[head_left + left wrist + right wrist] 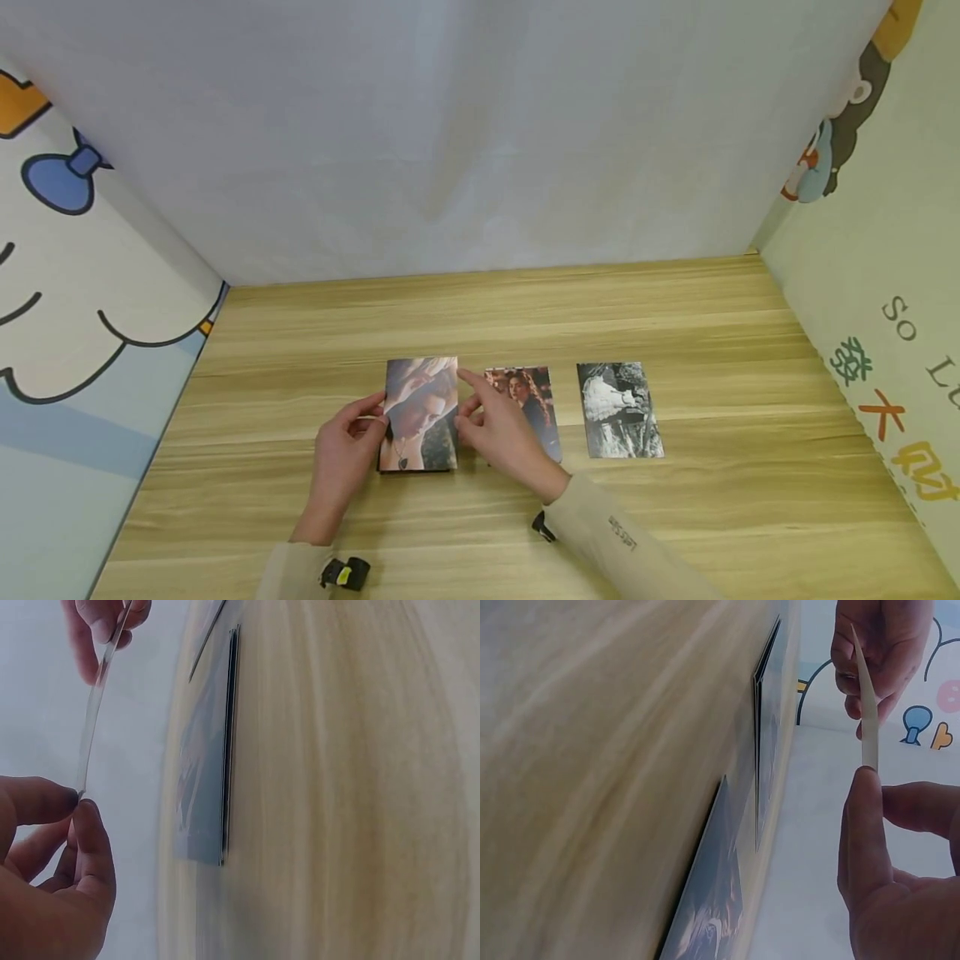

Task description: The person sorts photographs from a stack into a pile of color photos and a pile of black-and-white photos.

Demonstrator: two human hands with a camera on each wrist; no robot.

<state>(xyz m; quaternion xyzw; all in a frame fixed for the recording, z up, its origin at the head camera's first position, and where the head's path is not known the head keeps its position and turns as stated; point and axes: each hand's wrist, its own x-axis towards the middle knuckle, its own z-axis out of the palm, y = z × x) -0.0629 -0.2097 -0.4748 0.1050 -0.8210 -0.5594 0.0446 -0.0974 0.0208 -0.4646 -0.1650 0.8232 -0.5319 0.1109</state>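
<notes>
Both hands hold one photo card (422,412) up, showing two faces close together and a pendant. My left hand (345,454) pinches its left edge between thumb and fingers. At its right edge my right hand (506,429) pinches with thumb and fingers, the index finger stretched towards the upper corner. Seen edge-on in the left wrist view, the card (91,735) is clear of the table, above a thin layered stack of cards (201,780). The head view leaves only a dark lower edge of that stack visible. Partly behind my right hand lies a colour portrait card (543,408).
A black-and-white photo card (620,408) lies farther right on the wood-grain table (720,375). A pale cloth wall (480,150) closes off the back. Printed panels stand at both sides, the right panel (885,333) bearing lettering.
</notes>
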